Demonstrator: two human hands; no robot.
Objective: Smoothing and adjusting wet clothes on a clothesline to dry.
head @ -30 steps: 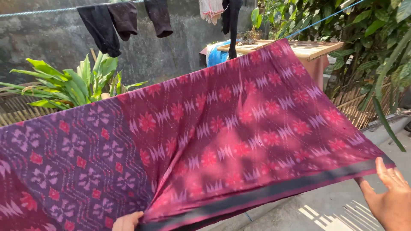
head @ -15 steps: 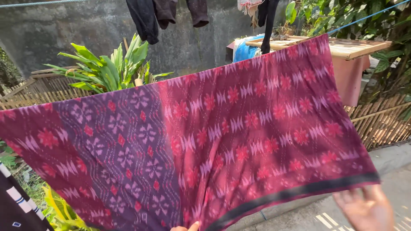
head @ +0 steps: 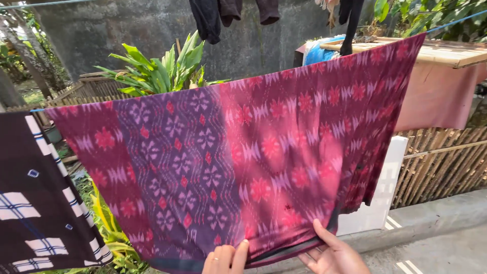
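Patterned red-purple cloth hangs draped over the blue clothesline, long axis running along the line, lower left to upper right. Both hands at the bottom hem, directly below the cloth's middle. Left hand pinches the dark hem edge, fingers curled. Right hand lies open, fingers spread under the hem. Checked dark cloth hangs just beside, at the line's left end.

Both hands sit low at the bottom edge of the view, close together, only partly visible. Left hand: fingers pointing up and pressed together, thumb side toward the right hand. Right hand: palm up, fingers spread, thumb reaching up-left; wrist cut off by the frame.
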